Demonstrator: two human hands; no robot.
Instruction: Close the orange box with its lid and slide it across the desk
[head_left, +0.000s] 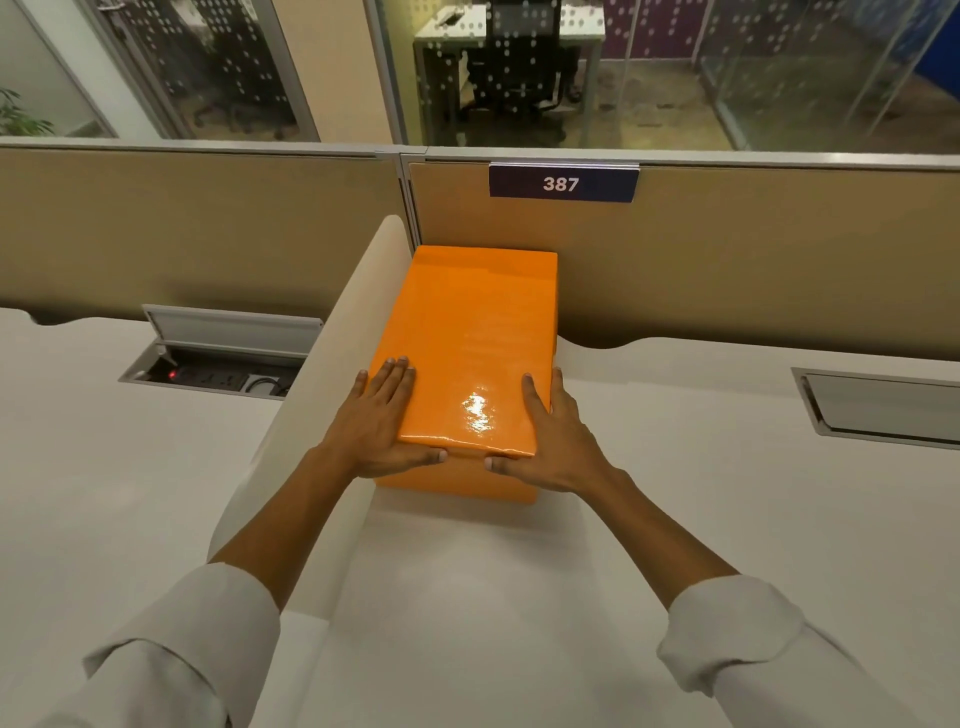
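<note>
Orange box (457, 483), lid (478, 322) on, lies on counter (675, 467), far end near partition (727, 270). Long axis points away from person. Left hand (382, 421), right hand (558, 441) flank near end; fingers (397, 376) straight, flat against lid, thumbs on near face.

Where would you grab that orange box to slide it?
At its near end, from the person's side: a palm on each near corner of the orange box, as the left hand and right hand lie. Its far end looks tight to the beige partition, and the white divider hugs its left side.
</note>
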